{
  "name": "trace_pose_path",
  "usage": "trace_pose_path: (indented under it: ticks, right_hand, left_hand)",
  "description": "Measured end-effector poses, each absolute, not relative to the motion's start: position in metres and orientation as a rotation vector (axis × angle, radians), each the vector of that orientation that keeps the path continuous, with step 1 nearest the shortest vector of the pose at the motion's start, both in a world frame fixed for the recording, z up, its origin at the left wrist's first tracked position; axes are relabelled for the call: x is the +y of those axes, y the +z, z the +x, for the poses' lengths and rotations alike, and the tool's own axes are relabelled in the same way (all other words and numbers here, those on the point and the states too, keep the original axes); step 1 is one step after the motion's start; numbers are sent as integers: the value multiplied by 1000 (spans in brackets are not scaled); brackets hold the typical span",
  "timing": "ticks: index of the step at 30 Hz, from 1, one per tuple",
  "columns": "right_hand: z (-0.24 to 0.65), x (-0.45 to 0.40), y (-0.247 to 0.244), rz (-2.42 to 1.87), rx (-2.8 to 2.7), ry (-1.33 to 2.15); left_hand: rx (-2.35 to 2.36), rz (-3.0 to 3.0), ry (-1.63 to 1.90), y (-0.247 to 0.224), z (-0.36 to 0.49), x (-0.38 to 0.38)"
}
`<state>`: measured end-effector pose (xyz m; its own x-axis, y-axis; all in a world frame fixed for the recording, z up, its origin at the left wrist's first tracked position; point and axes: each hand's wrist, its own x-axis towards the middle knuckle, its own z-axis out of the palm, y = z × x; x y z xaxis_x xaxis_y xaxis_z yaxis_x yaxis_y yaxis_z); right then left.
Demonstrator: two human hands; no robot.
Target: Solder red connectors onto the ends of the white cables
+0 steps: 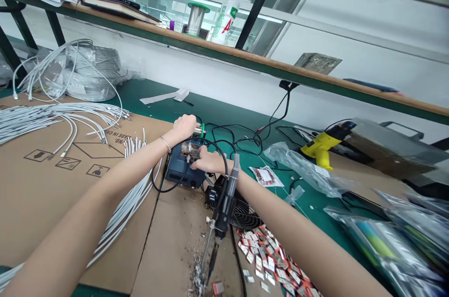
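Observation:
My left hand (184, 127) is closed beside a small green-rimmed spool (199, 130), at the back of a dark blue box-shaped unit (184, 171); what its fingers hold is hidden. My right hand (209, 161) rests at the unit's right side, its fingers at the metal fitting (190, 151) on top. Whether they grip it is unclear. A black soldering iron (224, 213) slants down in front of my right wrist, its tip over a heap of solder scraps (199, 278). Behind it sits a black round fan (242, 213).
White cables (129, 208) lie on cardboard (87, 203) at left, near a wrapped cable coil (93, 72). Small red-and-white parts (273, 259) are piled at front right. A yellow heat gun (321, 147) lies farther right. A shelf (259, 61) with a bottle (229, 9) spans the back.

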<state>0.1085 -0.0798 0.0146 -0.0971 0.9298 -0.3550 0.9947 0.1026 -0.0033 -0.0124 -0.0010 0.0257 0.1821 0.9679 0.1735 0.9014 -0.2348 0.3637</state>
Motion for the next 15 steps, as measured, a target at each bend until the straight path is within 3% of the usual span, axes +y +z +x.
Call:
trace_pose_path:
  ticks: [10,15]
  right_hand:
    - [162,-123,61,1886,2228,-193]
    - [218,-187,69,2160,2487,-103]
  left_hand:
    - [1419,2036,808,72,-79,-72]
    - [1645,2030,722,88,-135,-152]
